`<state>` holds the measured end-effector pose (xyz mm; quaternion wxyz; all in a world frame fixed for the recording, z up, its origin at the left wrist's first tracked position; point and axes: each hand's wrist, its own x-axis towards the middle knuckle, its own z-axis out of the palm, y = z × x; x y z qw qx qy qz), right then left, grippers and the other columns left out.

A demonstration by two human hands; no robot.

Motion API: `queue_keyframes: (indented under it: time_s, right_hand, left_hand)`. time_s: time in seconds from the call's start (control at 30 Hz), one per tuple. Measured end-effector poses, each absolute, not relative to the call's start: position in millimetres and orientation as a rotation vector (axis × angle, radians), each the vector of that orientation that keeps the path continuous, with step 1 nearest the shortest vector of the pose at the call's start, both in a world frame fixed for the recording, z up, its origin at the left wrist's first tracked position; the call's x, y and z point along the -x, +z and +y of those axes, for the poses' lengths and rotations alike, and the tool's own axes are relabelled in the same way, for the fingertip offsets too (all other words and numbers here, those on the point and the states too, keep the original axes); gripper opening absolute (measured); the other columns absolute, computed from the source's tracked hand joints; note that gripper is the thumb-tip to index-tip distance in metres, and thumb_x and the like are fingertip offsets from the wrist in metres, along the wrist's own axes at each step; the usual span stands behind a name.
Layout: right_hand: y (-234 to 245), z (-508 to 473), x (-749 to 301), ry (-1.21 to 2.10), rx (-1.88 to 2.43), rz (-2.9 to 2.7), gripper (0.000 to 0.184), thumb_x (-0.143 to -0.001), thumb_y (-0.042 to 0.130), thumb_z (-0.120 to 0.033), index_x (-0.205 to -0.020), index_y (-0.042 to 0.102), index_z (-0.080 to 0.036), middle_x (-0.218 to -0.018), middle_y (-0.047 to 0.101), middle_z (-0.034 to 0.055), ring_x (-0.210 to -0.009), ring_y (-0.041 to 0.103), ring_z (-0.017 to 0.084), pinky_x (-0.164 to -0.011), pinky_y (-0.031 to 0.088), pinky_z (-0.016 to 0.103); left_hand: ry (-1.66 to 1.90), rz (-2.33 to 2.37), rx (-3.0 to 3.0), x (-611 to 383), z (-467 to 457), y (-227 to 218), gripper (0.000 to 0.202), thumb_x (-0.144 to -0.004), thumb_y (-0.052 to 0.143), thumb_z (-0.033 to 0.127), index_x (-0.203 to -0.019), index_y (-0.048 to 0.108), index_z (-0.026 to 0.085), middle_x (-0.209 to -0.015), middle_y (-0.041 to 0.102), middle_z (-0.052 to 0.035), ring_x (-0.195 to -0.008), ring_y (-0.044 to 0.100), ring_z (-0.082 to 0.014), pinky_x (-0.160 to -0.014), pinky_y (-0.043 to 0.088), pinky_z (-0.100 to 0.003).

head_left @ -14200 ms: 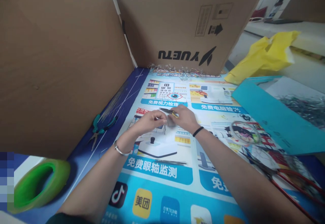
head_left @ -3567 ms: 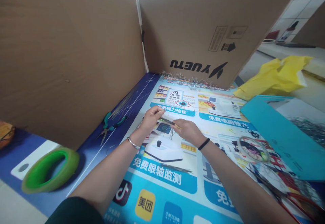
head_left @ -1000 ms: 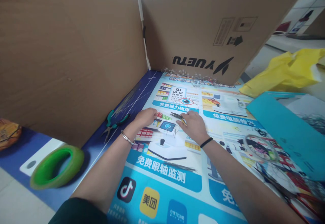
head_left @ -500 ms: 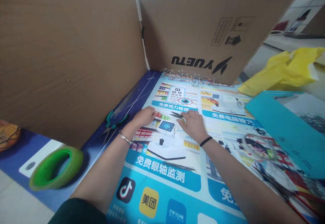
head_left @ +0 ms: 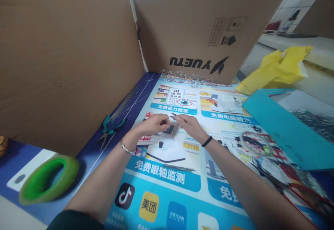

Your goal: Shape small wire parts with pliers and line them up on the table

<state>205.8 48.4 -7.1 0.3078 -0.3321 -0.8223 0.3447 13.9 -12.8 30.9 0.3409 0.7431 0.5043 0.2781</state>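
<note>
My right hand (head_left: pixel 190 124) is closed around a small pair of pliers. Only the dark jaws (head_left: pixel 173 117) show, pointing left past my fingertips, and the handles are hidden in the palm. My left hand (head_left: pixel 158 123) is curled with its fingertips pinched, just left of the jaws. Anything thin between those fingers is too small to make out. Both hands are above the printed poster sheet (head_left: pixel 161 197). To the left of my left wrist, a second pair of pliers (head_left: pixel 108 131) with teal handles lies with its handles spread, close to a bundle of thin wires (head_left: pixel 122 106).
Cardboard walls (head_left: pixel 78 49) stand at the left and back. A green tape roll (head_left: pixel 49 179) is at front left. On the right are red-handled scissors (head_left: pixel 284 185), a coil of clear line (head_left: pixel 255 144), a teal box (head_left: pixel 276 129) with wiry pieces, and a yellow bag (head_left: pixel 276 68).
My hands have come closer together, and my left hand has curled in beside the pliers' jaws. My right hand keeps the pliers, now more covered by the fingers. The view has shifted slightly.
</note>
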Motion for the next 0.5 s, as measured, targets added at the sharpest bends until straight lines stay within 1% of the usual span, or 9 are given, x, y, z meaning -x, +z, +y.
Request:
queue_keyframes:
  time_s: [0.1, 0.17, 0.27, 0.33, 0.43, 0.5]
  right_hand:
    - [-2, 44, -203, 1.066, 0.900, -2.098, 0.026, -0.081, 0.048, -0.039, -0.075, 0.063, -0.019, -0.066, 0.058, -0.0012, -0.061, 0.049, 0.011, -0.059, 0.038, 0.023]
    - [0, 43, -202, 1.128, 0.928, -2.027, 0.023, -0.078, 0.052, -0.038, -0.073, 0.062, -0.018, -0.063, 0.055, -0.0019, -0.060, 0.047, 0.011, -0.058, 0.037, 0.023]
    - [2, 43, -202, 1.225, 0.954, -1.929, 0.025, -0.076, 0.053, -0.041, -0.073, 0.061, -0.018, -0.060, 0.053, -0.0027, -0.055, 0.044, 0.009, -0.054, 0.035, 0.023]
    - [2, 43, -201, 1.262, 0.954, -1.890, 0.027, -0.075, 0.053, -0.043, -0.072, 0.061, -0.018, -0.058, 0.052, -0.0029, -0.053, 0.042, 0.009, -0.052, 0.035, 0.023]
    - [-3, 42, -200, 1.265, 0.946, -1.859, 0.028, -0.074, 0.054, -0.045, -0.073, 0.061, -0.018, -0.061, 0.055, -0.0019, -0.056, 0.046, 0.010, -0.055, 0.037, 0.023]
    - [-5, 41, -199, 1.257, 0.936, -1.854, 0.029, -0.074, 0.054, -0.046, -0.074, 0.062, -0.018, -0.064, 0.057, -0.0009, -0.059, 0.048, 0.011, -0.057, 0.039, 0.024]
  left_hand:
    - [0.729, 1.249, -1.876, -18, -13, 28, 0.005, -0.072, 0.056, 0.020, -0.072, 0.057, 0.014, -0.067, 0.057, 0.0008, -0.060, 0.050, -0.0079, -0.057, 0.039, -0.020]
    - [0.807, 1.203, -1.723, -20, -13, 27, 0.011, -0.075, 0.057, 0.026, -0.076, 0.055, 0.015, -0.064, 0.056, 0.0012, -0.058, 0.052, -0.0081, -0.055, 0.040, -0.021]
    - [0.970, 1.171, -1.457, -23, -13, 29, 0.021, -0.078, 0.055, 0.036, -0.082, 0.050, 0.016, -0.065, 0.058, 0.0010, -0.055, 0.054, -0.0081, -0.050, 0.038, -0.020]
    - [1.008, 1.181, -1.357, -25, -13, 29, 0.025, -0.079, 0.055, 0.039, -0.081, 0.050, 0.015, -0.065, 0.058, 0.0005, -0.052, 0.053, -0.0069, -0.047, 0.035, -0.019]
    - [0.977, 1.177, -1.289, -28, -13, 26, 0.028, -0.078, 0.056, 0.041, -0.076, 0.054, 0.013, -0.059, 0.055, 0.0010, -0.047, 0.049, -0.0052, -0.044, 0.031, -0.018]
    - [0.975, 1.163, -1.263, -29, -13, 24, 0.028, -0.077, 0.058, 0.041, -0.075, 0.055, 0.013, -0.058, 0.055, 0.0011, -0.047, 0.048, -0.0048, -0.043, 0.029, -0.018]
